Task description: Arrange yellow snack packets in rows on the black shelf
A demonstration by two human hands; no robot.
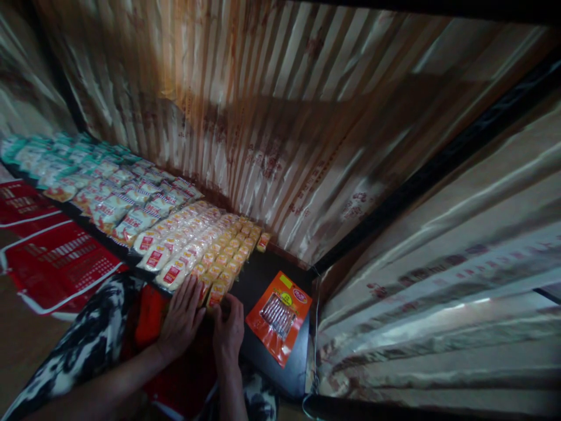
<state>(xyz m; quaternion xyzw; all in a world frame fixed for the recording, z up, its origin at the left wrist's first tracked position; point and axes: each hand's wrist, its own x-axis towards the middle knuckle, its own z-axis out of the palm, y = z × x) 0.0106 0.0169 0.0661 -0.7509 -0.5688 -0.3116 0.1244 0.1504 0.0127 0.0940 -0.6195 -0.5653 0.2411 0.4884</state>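
Small yellow packets [225, 257] stand in close rows on a dark shelf [280, 257]. My left hand [184, 313] lies with its fingers stretched out and side by side against the front end of these rows. Close to its right, my right hand [228, 324] has its fingers bent at the front yellow packet, touching its lower edge. Whether the fingertips pinch that packet cannot be made out. White oval packs with red labels [173, 272] lie left of the yellow ones. An orange pouch with a clear window [280, 316] lies flat, right of my right hand.
Blue and white bags [138, 219] and green bags [48, 161] fill the shelf's far left. Red bags [65, 251] hang or lie below its front edge. Pleated sheeting [263, 117] rises behind, with a dark metal bar [438, 169] at the right.
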